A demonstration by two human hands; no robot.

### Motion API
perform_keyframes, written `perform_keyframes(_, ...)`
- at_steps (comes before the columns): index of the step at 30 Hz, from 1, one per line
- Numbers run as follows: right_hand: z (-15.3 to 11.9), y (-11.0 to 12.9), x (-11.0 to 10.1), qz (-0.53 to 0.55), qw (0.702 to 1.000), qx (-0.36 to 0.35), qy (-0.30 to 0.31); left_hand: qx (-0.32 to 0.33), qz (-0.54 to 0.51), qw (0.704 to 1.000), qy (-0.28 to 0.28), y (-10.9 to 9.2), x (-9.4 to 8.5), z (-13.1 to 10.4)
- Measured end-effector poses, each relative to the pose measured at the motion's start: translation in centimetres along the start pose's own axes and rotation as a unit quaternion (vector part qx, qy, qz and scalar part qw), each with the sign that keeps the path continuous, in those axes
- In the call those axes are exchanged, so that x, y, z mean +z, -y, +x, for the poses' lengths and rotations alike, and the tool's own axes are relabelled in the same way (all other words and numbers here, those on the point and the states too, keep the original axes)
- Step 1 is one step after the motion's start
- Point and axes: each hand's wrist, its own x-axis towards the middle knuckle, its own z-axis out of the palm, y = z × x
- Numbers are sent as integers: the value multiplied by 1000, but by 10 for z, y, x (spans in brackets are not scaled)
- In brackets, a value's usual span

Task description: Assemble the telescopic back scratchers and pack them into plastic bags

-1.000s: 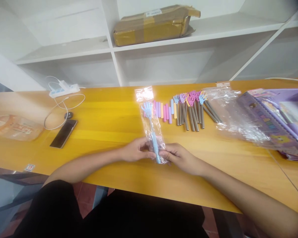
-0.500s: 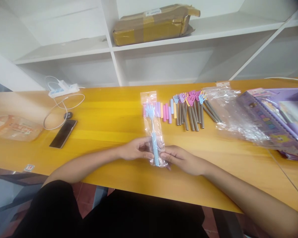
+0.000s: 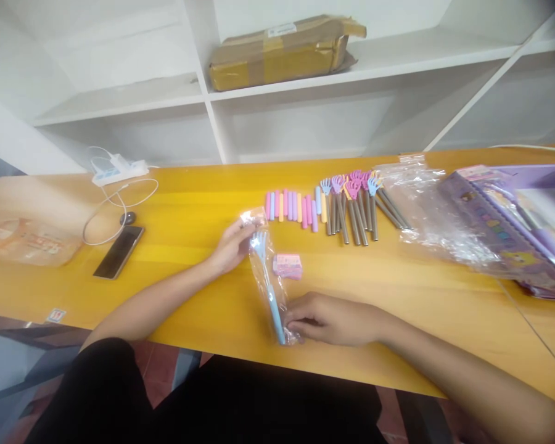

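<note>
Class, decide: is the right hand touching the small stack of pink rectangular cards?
Apart: in the head view, bare yellow wooden tabletop shows between the right hand and the pink card stack.

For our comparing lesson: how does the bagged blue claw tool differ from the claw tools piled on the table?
The bagged tool is inside a clear bag; the piled tools lie unbagged. The bagged tool has a blue grip; the piled tools show bare metal tubes. Both have claw-shaped heads.
</note>
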Motion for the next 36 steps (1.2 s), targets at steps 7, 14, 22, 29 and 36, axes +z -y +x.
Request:
perform_keyframes(7, -4, -23, -7, -148, 972, 21, -179, 52, 45, 998, 8, 2, -11, 9)
perform_keyframes(14, -12, -62, -32, -336, 871, 89, -347, 80, 122, 988, 45, 11, -8, 1)
perform_keyframes(22, -5, -75, -30, -320, 868, 121, -360, 55, 161, 980, 104, 20, -15, 4)
perform_keyframes(29, -2, -70, -32, -216, 882, 112, -403, 42, 180, 977, 105, 22, -19, 6)
perform_keyframes(36, -5, -72, -40, -1, 890, 135, -436, 36, 194, 977, 84, 24, -18, 6)
